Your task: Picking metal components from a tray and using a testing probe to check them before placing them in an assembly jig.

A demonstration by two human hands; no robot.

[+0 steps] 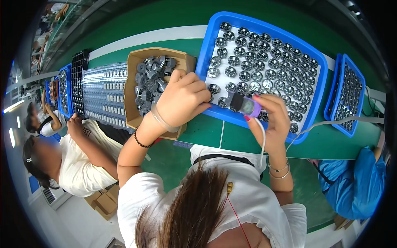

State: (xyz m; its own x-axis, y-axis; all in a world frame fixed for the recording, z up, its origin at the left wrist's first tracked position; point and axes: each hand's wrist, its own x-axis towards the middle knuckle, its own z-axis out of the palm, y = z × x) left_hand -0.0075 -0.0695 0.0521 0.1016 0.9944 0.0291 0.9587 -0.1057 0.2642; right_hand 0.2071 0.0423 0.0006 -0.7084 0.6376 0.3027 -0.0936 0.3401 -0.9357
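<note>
The green bench point(202, 134) is carrying everything here, and on it a big blue tray point(207, 49) is lying in front of the person, a little to the right. To the left of this tray, a cardboard box point(131, 91) is standing.

Both hands are working over the near side of the tray. The left hand point(184, 99) is hanging above the gap between box and tray, its fingers bending inward and its fingertips reaching toward the tray's near left corner. Whether these fingers are closing on something I cannot tell, because the back of the hand is hiding the inside. The right hand point(275, 124) is gripping a purple device point(253, 108) between thumb and fingers.

This device is sitting just above the near rim of the tray, and its long axis is running roughly from left to right, sloping down a little to the right. Its dark end point(237, 101) is pointing toward the left hand (the two are not touching, a small gap is showing). So the right hand is the nearer one.

A pale cable point(261, 134) is running from the device down along the right hand. Grey plugs point(151, 76) are filling the box, and small, shiny round parts point(259, 65) are lying in rows inside the tray.
</note>
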